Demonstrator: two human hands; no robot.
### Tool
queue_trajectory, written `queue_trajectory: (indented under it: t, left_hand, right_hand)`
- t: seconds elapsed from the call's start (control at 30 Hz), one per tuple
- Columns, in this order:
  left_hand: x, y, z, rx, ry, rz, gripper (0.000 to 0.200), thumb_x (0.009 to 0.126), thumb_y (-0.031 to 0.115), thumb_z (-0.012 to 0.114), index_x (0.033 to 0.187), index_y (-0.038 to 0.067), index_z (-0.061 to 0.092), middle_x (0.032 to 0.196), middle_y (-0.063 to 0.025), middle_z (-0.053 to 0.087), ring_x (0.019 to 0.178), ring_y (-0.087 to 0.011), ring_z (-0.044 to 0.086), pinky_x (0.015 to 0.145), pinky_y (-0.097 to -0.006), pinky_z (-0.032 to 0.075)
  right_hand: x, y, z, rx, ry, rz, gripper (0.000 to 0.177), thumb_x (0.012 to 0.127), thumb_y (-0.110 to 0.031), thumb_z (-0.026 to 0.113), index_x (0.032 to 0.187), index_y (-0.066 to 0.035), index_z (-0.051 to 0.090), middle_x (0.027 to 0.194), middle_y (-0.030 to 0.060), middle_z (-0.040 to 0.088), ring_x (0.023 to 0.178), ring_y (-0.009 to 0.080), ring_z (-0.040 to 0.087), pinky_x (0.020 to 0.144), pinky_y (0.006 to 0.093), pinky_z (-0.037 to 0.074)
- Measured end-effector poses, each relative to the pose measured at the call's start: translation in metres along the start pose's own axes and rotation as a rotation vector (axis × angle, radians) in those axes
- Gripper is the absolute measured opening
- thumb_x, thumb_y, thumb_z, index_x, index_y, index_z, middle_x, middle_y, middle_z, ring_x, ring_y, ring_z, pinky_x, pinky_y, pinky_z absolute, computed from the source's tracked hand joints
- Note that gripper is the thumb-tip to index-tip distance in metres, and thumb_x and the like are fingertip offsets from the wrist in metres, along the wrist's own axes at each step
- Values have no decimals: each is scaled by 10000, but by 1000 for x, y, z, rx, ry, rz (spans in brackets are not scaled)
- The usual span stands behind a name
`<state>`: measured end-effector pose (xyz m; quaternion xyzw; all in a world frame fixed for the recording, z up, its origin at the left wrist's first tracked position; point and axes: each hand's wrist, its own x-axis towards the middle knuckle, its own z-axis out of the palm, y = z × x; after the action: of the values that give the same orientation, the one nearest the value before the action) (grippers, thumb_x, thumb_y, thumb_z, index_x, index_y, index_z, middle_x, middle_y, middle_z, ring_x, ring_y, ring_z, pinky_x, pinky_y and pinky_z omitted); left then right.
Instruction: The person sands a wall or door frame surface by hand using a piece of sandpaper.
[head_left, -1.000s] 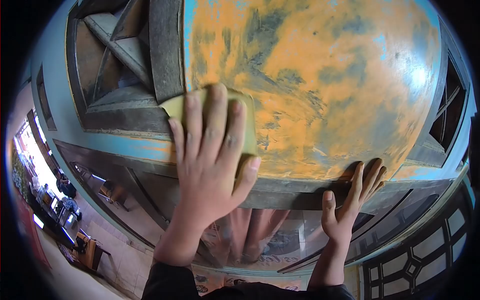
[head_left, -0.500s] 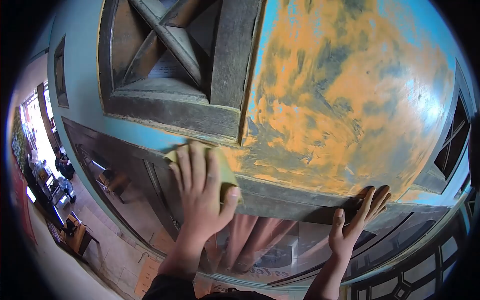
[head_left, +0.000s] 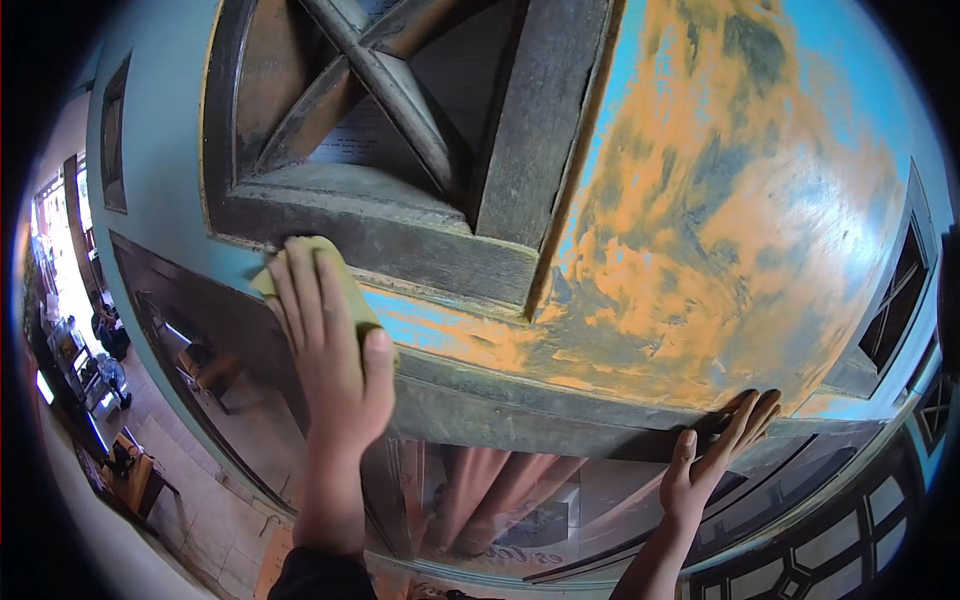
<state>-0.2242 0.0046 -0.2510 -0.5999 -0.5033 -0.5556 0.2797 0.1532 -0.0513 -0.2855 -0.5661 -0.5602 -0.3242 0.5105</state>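
Presently, head view: left hand holds yellow sheet under outstretched fingers, against wall just below window frame. Right hand, well apart, unclenched and empty, rests fingers at beam.

- Yellowish sheet: under the left hand, against the wall, tilted, its edges poking out past the fingertips and by the thumb (can't make out the underside, it's covered).
- Wall: super patchy, smeary orange with dark grey blotches and bright blue showing. The big patch sits above the right hand, whose fingertips rest near its bottom edge; a narrow blue-and-orange strip runs right from the left hand.
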Motion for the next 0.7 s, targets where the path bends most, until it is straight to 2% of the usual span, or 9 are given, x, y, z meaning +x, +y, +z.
queue_trajectory:
  t: [0.13,0.23,0.27,0.37,0.4,0.43,0.5,0.7]
  left_hand:
    - [-28,25,3,42,-144,174,712,1035,410,384,1562,-65,326,1640,-331,235,1540,-534,135,1221,-650,70]
    - [1,13,-8,15,-103,125,715,1035,416,394,1548,-79,339,1638,-332,238,1539,-533,141,1219,-660,63]
    - [5,12,-6,-37,-66,118,696,1042,430,384,1553,-42,360,1641,-308,259,1538,-526,157,1218,-661,44]
    - [-15,29,2,-67,-198,237,673,1044,452,379,1566,28,384,1646,-268,288,1538,-508,179,1223,-648,14]
    - [-29,39,4,-23,-297,343,690,1060,458,357,1574,-2,331,1641,-323,231,1523,-568,135,1191,-710,44]
    - [-43,46,10,26,-338,433,695,1054,467,375,1564,-3,335,1635,-333,236,1516,-590,119,1176,-734,24]
    - [-51,46,19,71,-283,517,697,1045,465,398,1543,-21,357,1628,-348,235,1511,-607,98,1166,-746,-4]
    - [-35,60,11,44,-329,516,700,1043,446,414,1537,-46,356,1629,-366,210,1503,-629,73,1156,-759,-17]
  right_hand:
    - [0,-9,6,-66,37,-11,827,1030,-636,415,1656,-136,212,1731,173,73,1598,379,-13,1222,625,-43]
    - [2,-19,11,-101,48,-92,788,1042,-620,398,1647,-136,250,1726,197,75,1594,404,16,1215,647,-20]
    - [5,-26,13,-86,53,-117,758,1052,-610,377,1639,-142,279,1714,233,91,1582,451,46,1207,666,4]
    - [8,-40,14,-84,6,-185,703,1048,-598,398,1623,-200,325,1683,298,131,1553,535,41,1185,710,26]
    - [9,-44,18,-79,18,-201,708,1042,-618,394,1617,-208,342,1675,311,152,1547,547,49,1184,708,9]
    - [9,-44,22,-87,35,-203,712,1039,-625,395,1615,-210,347,1674,314,150,1547,548,49,1185,706,3]
    - [9,-40,27,-109,64,-209,718,1032,-638,398,1611,-214,358,1673,319,148,1546,551,48,1186,703,-8]
    - [8,-36,26,-67,55,-215,672,1021,-602,461,1556,-196,442,1661,323,185,1541,561,54,1182,713,-18]
